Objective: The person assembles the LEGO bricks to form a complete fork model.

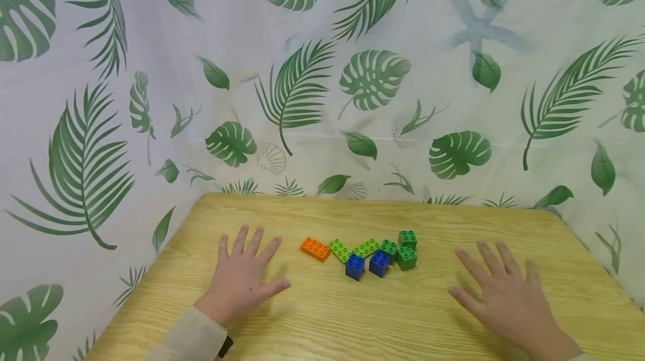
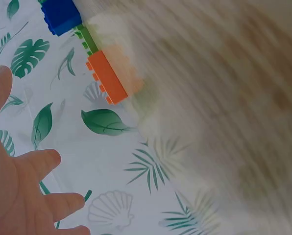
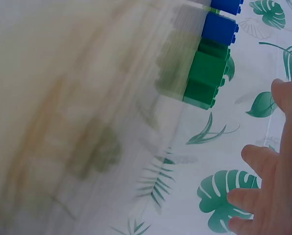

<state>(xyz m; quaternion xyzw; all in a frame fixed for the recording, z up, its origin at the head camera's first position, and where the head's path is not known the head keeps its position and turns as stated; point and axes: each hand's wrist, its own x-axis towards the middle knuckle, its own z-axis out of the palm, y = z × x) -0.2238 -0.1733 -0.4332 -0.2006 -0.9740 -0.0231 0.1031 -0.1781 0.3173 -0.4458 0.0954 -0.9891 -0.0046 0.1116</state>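
Wooden table, leaf curtain behind — my left hand and right hand lie flat, fingers spread, holding nothing, flanking the brick cluster to leave it untouched.

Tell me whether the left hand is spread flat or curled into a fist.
Spread flat. In the head view the left hand lies palm down on the table, fingers straight and fanned apart, holding nothing, left of the orange brick.

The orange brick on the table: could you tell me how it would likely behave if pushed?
The orange brick looks rigid and lies flat, so it would probably slide, not roll or tip. It seems light, and its right end nearly meets a lime brick, which it might nudge.
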